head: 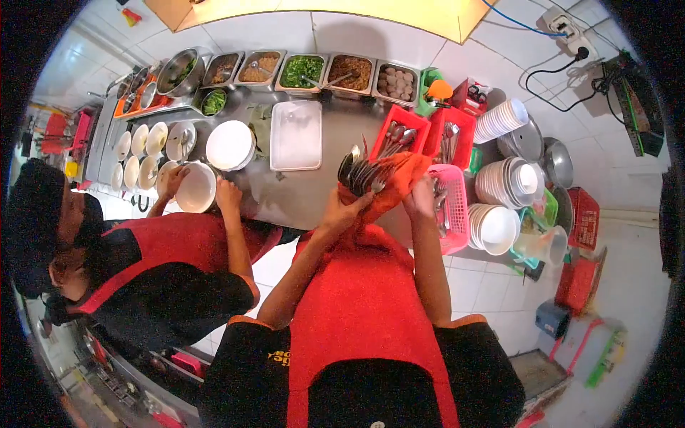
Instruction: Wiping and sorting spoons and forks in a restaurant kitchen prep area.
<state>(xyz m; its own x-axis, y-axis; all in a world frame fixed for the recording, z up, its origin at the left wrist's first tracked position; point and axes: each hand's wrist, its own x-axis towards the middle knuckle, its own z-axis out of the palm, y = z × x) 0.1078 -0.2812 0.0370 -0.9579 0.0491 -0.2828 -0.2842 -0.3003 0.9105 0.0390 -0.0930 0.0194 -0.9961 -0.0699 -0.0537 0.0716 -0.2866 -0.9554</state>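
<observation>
My left hand (345, 209) grips a bundle of metal spoons and forks (359, 172), their heads fanned out towards the far side. An orange-red cloth (398, 176) lies against the bundle and hangs over my left fingers. At the cloth's right side, my right hand (421, 197) holds its edge; part of that hand is blurred. Just right of it is a pink plastic basket (455, 208) with cutlery inside. Beyond the bundle sit two red trays, one with spoons (398, 140) and one with forks and spoons (449, 140).
To the left, a co-worker in a red apron (176, 241) holds a white bowl (196, 187). Along the wall stand steel food pans (302, 72). A lidded plastic container (296, 136) rests mid-table on the steel worktop (299, 195). Stacked bowls (497, 230) crowd the right end.
</observation>
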